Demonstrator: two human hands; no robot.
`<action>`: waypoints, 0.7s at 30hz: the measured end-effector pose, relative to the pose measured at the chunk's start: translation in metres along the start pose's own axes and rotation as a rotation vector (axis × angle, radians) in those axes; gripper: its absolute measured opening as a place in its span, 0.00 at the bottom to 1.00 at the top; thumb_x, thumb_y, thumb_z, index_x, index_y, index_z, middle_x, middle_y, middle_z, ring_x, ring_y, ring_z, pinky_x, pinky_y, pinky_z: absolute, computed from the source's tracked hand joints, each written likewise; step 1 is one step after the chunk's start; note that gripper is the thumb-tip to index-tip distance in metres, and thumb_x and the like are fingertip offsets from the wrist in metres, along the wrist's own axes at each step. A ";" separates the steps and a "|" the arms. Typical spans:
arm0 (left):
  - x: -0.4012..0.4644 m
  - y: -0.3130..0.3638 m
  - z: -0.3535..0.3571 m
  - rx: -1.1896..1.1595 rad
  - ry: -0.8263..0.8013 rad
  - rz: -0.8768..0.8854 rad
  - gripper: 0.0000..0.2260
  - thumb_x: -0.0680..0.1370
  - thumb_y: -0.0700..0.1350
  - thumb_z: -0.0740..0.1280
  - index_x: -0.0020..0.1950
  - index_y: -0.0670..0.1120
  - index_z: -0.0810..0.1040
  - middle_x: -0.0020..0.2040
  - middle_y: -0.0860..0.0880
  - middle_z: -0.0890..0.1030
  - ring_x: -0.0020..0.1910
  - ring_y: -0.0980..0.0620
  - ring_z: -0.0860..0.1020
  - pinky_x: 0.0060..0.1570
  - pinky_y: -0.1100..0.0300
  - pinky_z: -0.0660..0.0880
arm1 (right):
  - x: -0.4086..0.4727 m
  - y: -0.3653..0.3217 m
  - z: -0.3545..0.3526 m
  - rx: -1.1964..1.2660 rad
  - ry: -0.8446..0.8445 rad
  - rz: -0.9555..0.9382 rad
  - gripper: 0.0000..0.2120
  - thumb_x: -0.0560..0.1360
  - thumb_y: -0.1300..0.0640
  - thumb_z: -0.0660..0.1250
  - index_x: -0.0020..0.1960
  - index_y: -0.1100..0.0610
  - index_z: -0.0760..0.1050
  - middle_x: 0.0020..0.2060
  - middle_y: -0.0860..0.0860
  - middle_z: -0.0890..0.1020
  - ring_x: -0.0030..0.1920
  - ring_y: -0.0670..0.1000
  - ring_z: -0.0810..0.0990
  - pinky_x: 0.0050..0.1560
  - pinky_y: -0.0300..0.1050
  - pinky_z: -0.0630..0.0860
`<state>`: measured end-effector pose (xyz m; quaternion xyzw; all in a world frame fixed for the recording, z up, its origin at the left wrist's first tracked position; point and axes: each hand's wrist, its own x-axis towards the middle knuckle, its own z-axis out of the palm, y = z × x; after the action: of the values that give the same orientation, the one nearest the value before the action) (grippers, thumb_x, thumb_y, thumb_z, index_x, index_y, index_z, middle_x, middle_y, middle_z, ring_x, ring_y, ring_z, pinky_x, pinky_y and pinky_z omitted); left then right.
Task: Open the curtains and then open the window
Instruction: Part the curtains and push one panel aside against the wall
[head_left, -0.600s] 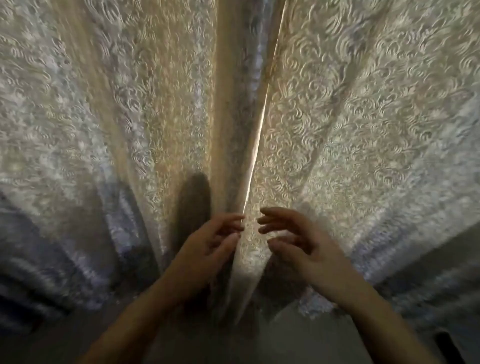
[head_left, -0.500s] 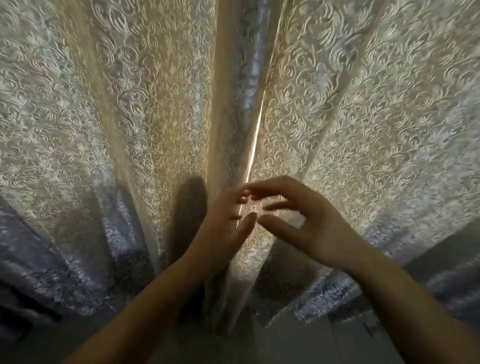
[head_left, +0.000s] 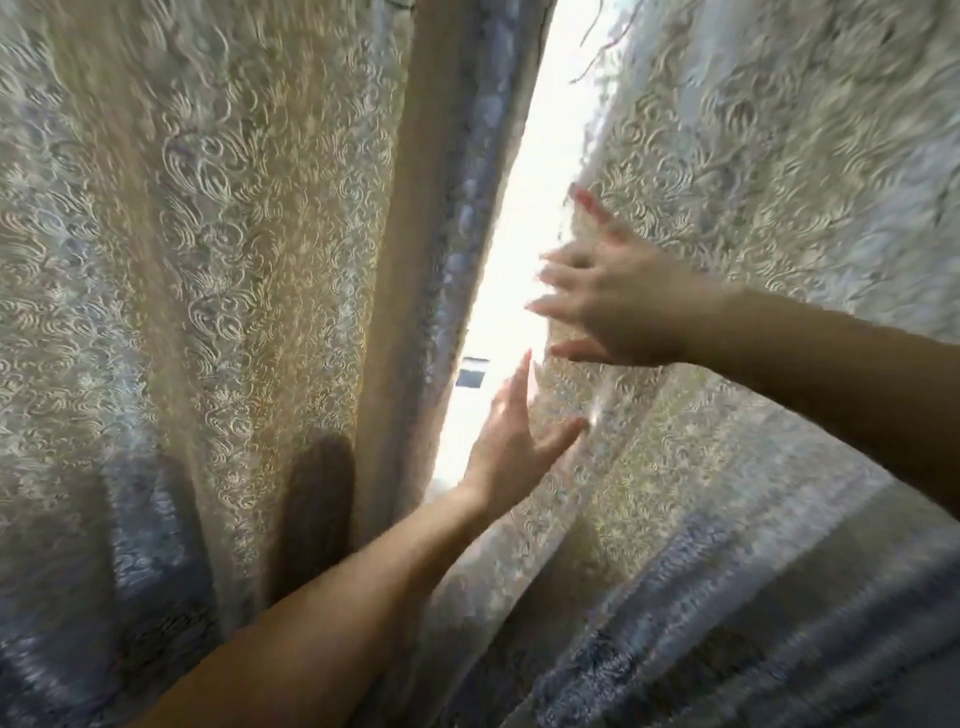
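Note:
Two cream curtains with a raised swirl pattern fill the view. The left curtain (head_left: 218, 312) hangs in folds. The right curtain (head_left: 779, 182) is pushed aside, and a bright gap (head_left: 524, 249) shows between them. The window behind is washed out by glare. My right hand (head_left: 618, 306) lies flat against the right curtain's inner edge, fingers spread. Below it, my left hand (head_left: 511, 447) reaches into the gap with open fingers, its palm against the same curtain's edge. Neither hand grips the cloth.
A small dark shape (head_left: 471, 374) shows low in the gap, too glared to identify. A dark shadow (head_left: 311, 509) falls on the left curtain's lower fold. Grey-blue folds (head_left: 727, 623) of the right curtain bunch at the bottom right.
The hands met at the narrow slit, then parted. The right hand rose and moved right with the curtain edge. The gap widened from a thin line to a bright strip.

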<state>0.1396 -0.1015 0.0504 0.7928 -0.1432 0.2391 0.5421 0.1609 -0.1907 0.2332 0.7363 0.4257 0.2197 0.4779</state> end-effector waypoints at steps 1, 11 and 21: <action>0.005 0.000 0.007 -0.016 -0.037 0.017 0.38 0.71 0.59 0.67 0.74 0.52 0.49 0.75 0.46 0.59 0.71 0.48 0.63 0.67 0.46 0.66 | -0.003 0.004 0.008 -0.040 -0.079 -0.013 0.29 0.74 0.37 0.47 0.67 0.52 0.67 0.64 0.56 0.75 0.68 0.56 0.69 0.65 0.69 0.33; 0.039 0.036 0.161 -0.041 -0.230 0.060 0.44 0.66 0.58 0.71 0.74 0.46 0.51 0.71 0.40 0.63 0.70 0.43 0.61 0.70 0.54 0.59 | -0.108 0.060 0.117 -0.072 -0.216 0.053 0.03 0.64 0.58 0.70 0.32 0.53 0.77 0.33 0.49 0.82 0.37 0.53 0.81 0.47 0.53 0.77; 0.088 0.118 0.366 -0.088 -0.148 0.135 0.24 0.77 0.43 0.56 0.73 0.53 0.56 0.70 0.45 0.68 0.66 0.48 0.67 0.60 0.57 0.67 | -0.259 0.134 0.248 -0.068 -0.046 0.195 0.09 0.65 0.53 0.72 0.28 0.52 0.77 0.27 0.48 0.81 0.30 0.53 0.78 0.41 0.44 0.74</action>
<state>0.2389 -0.4817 0.0818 0.7722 -0.2465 0.2092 0.5470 0.2578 -0.5599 0.2635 0.7623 0.3333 0.2626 0.4887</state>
